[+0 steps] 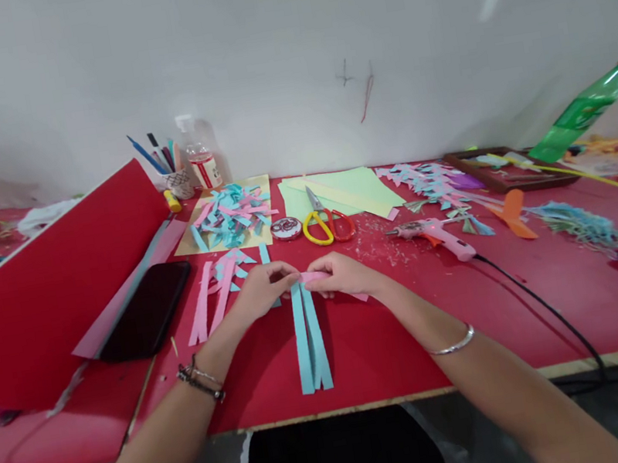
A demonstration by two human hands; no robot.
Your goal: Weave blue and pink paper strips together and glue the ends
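Observation:
My left hand (263, 290) pinches the top of the blue paper strips (301, 342), whose long ends reach down toward the table's front edge. Close beside it, my right hand (339, 274) is closed on a pink paper strip (309, 276) that meets the blue ones at the fingertips. How the strips join there is hidden by the fingers. Left of my hands lie loose pink strips (200, 303), with some blue among them. Beyond my hands are scissors (319, 218) with one yellow and one red handle, and a small round tin (286, 228).
A pink glue gun (432, 234) lies to the right, its black cord (536, 297) running over the front edge. Folded paper pieces (233, 216) are heaped behind. A black phone (146, 312) and red board (61, 294) stand left; a green bottle (586, 109) leans at right.

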